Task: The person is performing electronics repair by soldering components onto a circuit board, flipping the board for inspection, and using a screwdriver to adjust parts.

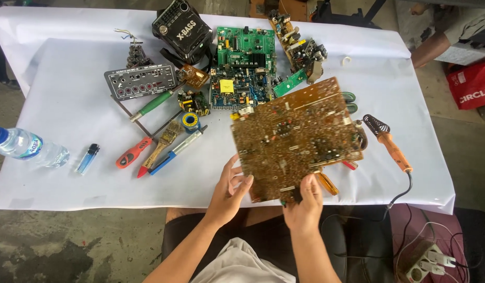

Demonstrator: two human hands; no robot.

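A single head-worn camera looks steeply down from above the seated person's lap, facing twelve o'clock across the white-covered bench, near enough that bench edges, concrete floor and forearms fill the frame.

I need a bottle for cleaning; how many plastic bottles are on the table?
1: a clear water bottle with a blue cap lies at the table's left edge, beside a blue lighter.

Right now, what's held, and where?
Large brown circuit board, held by its near edge: left hand at the near-left corner, right hand on the bottom edge.
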